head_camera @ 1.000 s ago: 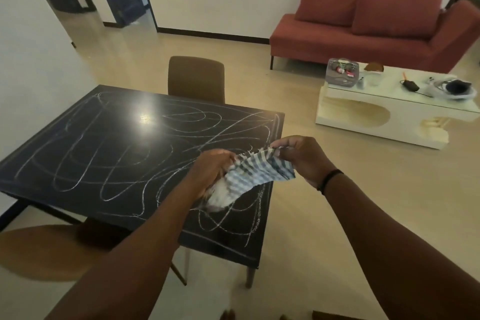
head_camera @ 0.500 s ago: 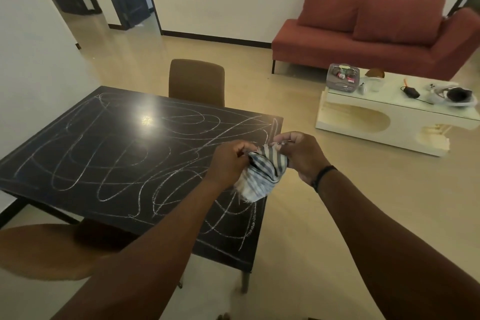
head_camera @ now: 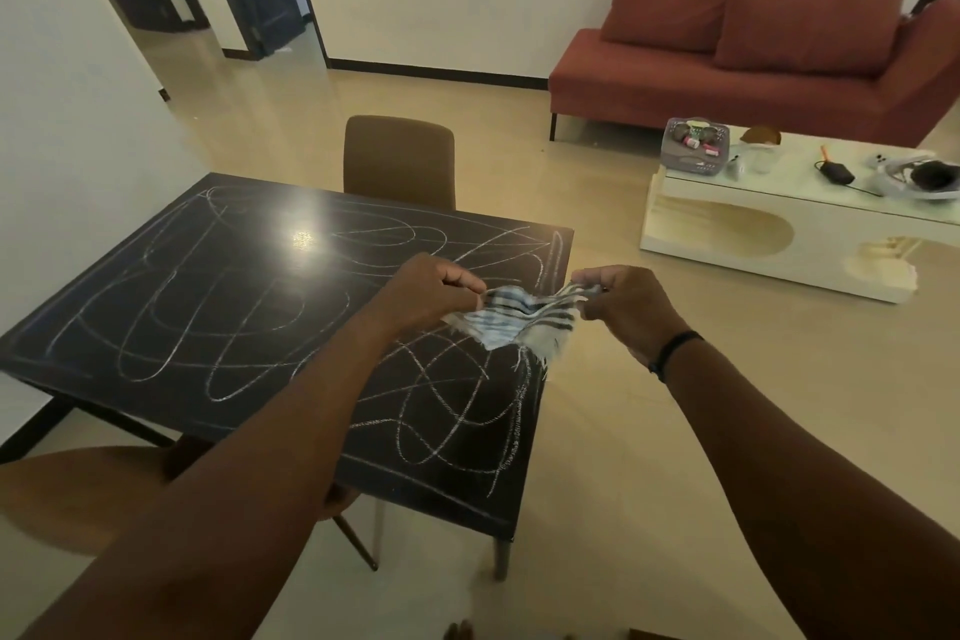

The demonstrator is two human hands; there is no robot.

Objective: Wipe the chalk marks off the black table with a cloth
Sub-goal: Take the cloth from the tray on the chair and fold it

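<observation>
A tiled living room is seen, with a black table (head_camera: 218, 307) set against the left wall, a red sofa (head_camera: 753, 52) along the far wall and a white coffee table (head_camera: 769, 250) in front of it. The black top is covered from edge to edge with looping chalk marks (head_camera: 171, 322); none look rubbed out, so wiping is judged not yet begun.

A striped cloth (head_camera: 519, 317) is held in the air over the table's right edge, near its far right corner, and does not appear to touch the top. It is pinched at one end by the left hand (head_camera: 431, 291), fingers curled round it, and at the other by the right hand (head_camera: 623, 307), thumb and fingers closed on the fabric. The cloth is stretched loosely between them, its frayed edge hanging down.

The step in hand is judged to be readying the cloth: spreading or folding it into a pad. Next, the cloth would need to be gathered into one hand, brought down flat on the top and pressed across the marks, probably from the near right corner.

On the coffee table a grey tray (head_camera: 696, 156) is seen holding a few small items, one pink; what they are cannot be told. A brown chair (head_camera: 400, 161) is tucked at the black table's far edge.
</observation>
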